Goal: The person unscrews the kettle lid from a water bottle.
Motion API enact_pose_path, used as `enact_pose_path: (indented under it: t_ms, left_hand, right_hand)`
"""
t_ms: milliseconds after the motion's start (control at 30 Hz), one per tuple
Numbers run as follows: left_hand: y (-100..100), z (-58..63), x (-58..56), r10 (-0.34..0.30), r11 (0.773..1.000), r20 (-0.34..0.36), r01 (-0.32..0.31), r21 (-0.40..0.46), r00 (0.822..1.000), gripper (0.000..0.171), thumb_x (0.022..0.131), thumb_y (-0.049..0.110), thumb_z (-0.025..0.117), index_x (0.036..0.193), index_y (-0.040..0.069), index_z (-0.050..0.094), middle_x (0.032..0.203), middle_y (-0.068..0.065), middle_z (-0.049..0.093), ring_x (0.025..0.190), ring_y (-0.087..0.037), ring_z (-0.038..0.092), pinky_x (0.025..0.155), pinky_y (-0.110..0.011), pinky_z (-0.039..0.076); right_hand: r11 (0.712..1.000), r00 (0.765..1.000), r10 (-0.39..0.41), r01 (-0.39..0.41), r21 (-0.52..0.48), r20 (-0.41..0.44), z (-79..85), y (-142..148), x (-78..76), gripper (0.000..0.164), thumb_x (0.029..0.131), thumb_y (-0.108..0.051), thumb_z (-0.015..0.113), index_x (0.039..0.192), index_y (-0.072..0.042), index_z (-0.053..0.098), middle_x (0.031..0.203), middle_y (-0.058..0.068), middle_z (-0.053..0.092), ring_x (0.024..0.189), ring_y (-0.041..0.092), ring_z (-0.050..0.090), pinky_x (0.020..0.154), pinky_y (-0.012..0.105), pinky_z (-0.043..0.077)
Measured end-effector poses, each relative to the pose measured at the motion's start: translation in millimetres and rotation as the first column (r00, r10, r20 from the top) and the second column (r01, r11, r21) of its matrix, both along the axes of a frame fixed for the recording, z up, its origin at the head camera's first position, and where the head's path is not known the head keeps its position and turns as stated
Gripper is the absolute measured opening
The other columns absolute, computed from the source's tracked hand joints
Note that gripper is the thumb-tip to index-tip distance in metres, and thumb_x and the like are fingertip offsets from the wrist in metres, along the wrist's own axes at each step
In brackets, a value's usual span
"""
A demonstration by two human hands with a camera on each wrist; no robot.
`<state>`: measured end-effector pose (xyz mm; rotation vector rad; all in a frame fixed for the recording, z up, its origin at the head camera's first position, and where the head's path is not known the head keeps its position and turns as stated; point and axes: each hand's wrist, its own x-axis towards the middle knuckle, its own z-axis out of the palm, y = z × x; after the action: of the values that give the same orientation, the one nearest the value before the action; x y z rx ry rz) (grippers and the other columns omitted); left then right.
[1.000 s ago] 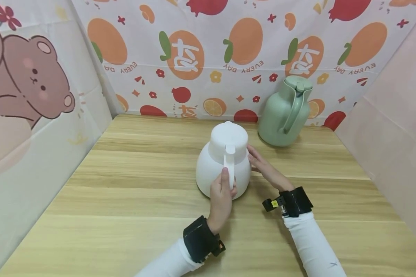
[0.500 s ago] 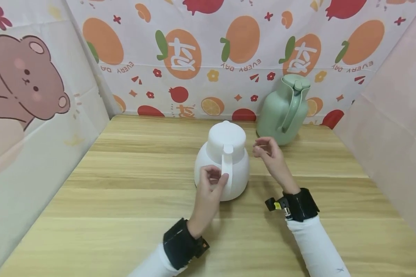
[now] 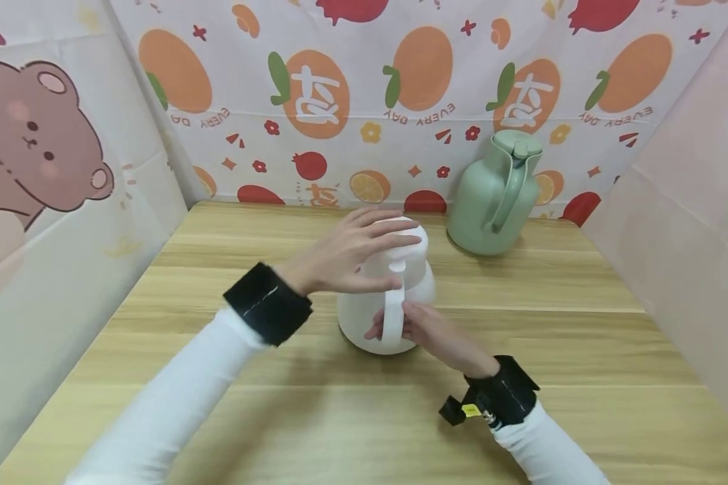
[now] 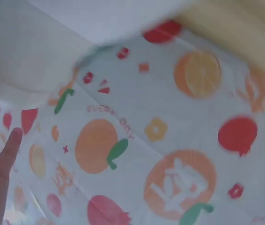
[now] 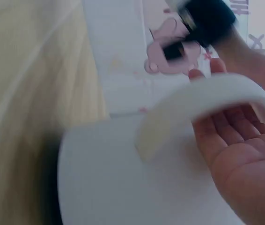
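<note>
Jug (image 3: 358, 313): likely rigid, slippery, moderately heavy
Handle (image 3: 393, 316): probably best hold
Left hand (image 3: 354, 256): wide, over lid (image 3: 415, 252)
Right hand (image 3: 439, 333): loose, through handle

One white jug (image 3: 359, 313), one green jug (image 3: 482, 202), two hands (image 3: 358, 249) (image 3: 433, 330), two wristbands (image 3: 268, 303) (image 3: 503, 391), one table (image 3: 582, 337)

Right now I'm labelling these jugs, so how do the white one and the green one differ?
The green jug stands farther back than the white jug, near the patterned cloth. The right hand has its fingers through the white jug's handle; neither hand touches the green jug. Both stand upright.
</note>
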<state>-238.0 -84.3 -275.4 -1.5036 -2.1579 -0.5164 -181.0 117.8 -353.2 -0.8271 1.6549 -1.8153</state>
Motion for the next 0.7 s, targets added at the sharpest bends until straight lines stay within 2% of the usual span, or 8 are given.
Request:
enact_pose_path:
  t_ms: [100, 167, 300, 367, 433, 500, 600, 700]
  left_hand:
    - [7, 3.0, -15.7, -0.033, 0.987, -0.026, 0.029, -0.155, 0.999, 0.062, 0.082, 0.050, 0.058, 0.132, 0.013, 0.051, 0.137, -0.005, 0.044, 0.133, -0.024, 0.023, 0.107, -0.041, 0.007]
    - [13, 2.1, -21.3, -0.053, 0.977, -0.005, 0.050, -0.209, 0.999, 0.063, 0.083, 0.051, 0.057, 0.133, 0.013, 0.051, 0.137, -0.005, 0.044, 0.134, -0.024, 0.022, 0.108, -0.040, 0.005]
    - [19, -2.9, -26.0, -0.054, 0.968, 0.046, 0.064, -0.241, 0.997, 0.061, 0.083, 0.052, 0.055, 0.130, 0.013, 0.053, 0.135, -0.005, 0.046, 0.133, -0.025, 0.023, 0.108, -0.041, 0.005]
    - [21, -5.1, -26.4, -0.032, 0.968, 0.046, 0.042, -0.248, 0.998, 0.059, 0.084, 0.053, 0.054, 0.127, 0.014, 0.055, 0.135, -0.004, 0.046, 0.133, -0.026, 0.024, 0.107, -0.043, 0.009]
    - [23, -6.4, -26.4, -0.009, 0.969, 0.030, 0.016, -0.248, 1.000, 0.055, 0.084, 0.054, 0.052, 0.123, 0.015, 0.058, 0.134, -0.003, 0.047, 0.131, -0.027, 0.028, 0.106, -0.044, 0.014]
    - [26, -7.0, -26.6, 0.007, 0.972, 0.006, -0.006, -0.234, 1.000, 0.051, 0.084, 0.053, 0.051, 0.118, 0.016, 0.060, 0.130, -0.003, 0.050, 0.126, -0.026, 0.034, 0.104, -0.044, 0.020]
    - [31, -6.5, -27.2, 0.022, 0.981, -0.015, -0.024, -0.192, 1.000, 0.046, 0.083, 0.050, 0.050, 0.112, 0.017, 0.062, 0.122, -0.002, 0.054, 0.119, -0.024, 0.041, 0.101, -0.041, 0.025]
    - [34, -6.2, -28.4, 0.042, 0.987, -0.014, -0.043, -0.154, 0.999, 0.042, 0.081, 0.047, 0.051, 0.108, 0.017, 0.063, 0.117, -0.001, 0.055, 0.115, -0.022, 0.043, 0.099, -0.039, 0.028]
  right_hand:
    - [0.996, 0.998, 0.056, -0.056, -0.075, 0.005, -4.8, -15, -0.6, 0.043, 0.101, -0.031, 0.029, 0.106, 0.005, 0.052, 0.100, 0.012, 0.062, 0.101, 0.027, 0.057, 0.094, 0.040, 0.037]
    - [0.990, 0.997, 0.072, -0.071, -0.118, 0.003, -7.9, -22, -0.4, 0.036, 0.101, -0.027, 0.029, 0.097, 0.000, 0.053, 0.089, 0.008, 0.063, 0.094, 0.025, 0.060, 0.092, 0.042, 0.040]
    - [0.982, 0.997, 0.078, -0.073, -0.173, 0.025, -12.3, -31, 0.2, 0.026, 0.098, -0.017, 0.035, 0.079, -0.006, 0.049, 0.068, 0.002, 0.052, 0.072, 0.021, 0.061, 0.079, 0.039, 0.047]
    - [0.982, 0.997, 0.068, -0.061, -0.177, 0.033, -14.0, -34, 0.4, 0.026, 0.095, -0.014, 0.038, 0.071, -0.007, 0.044, 0.061, -0.001, 0.044, 0.059, 0.016, 0.055, 0.067, 0.033, 0.048]
    - [0.984, 0.998, 0.050, -0.044, -0.173, 0.030, -16.0, -38, 0.7, 0.029, 0.094, -0.013, 0.039, 0.065, -0.007, 0.037, 0.057, -0.003, 0.036, 0.049, 0.012, 0.044, 0.054, 0.026, 0.043]
    - [0.985, 1.000, 0.006, -0.001, -0.174, 0.029, -18.0, -41, 1.6, 0.034, 0.094, -0.013, 0.039, 0.062, -0.007, 0.031, 0.053, -0.003, 0.029, 0.044, 0.010, 0.033, 0.045, 0.021, 0.033]
    - [0.975, 0.994, -0.106, 0.112, -0.191, 0.040, -20.1, -47, 4.0, 0.039, 0.092, -0.014, 0.042, 0.058, -0.006, 0.025, 0.050, -0.003, 0.023, 0.041, 0.009, 0.021, 0.041, 0.022, 0.019]
    - [0.948, 0.972, -0.233, 0.236, -0.215, 0.043, -20.7, -51, 6.1, 0.042, 0.091, -0.013, 0.045, 0.056, -0.005, 0.023, 0.048, -0.001, 0.020, 0.041, 0.010, 0.019, 0.042, 0.024, 0.015]
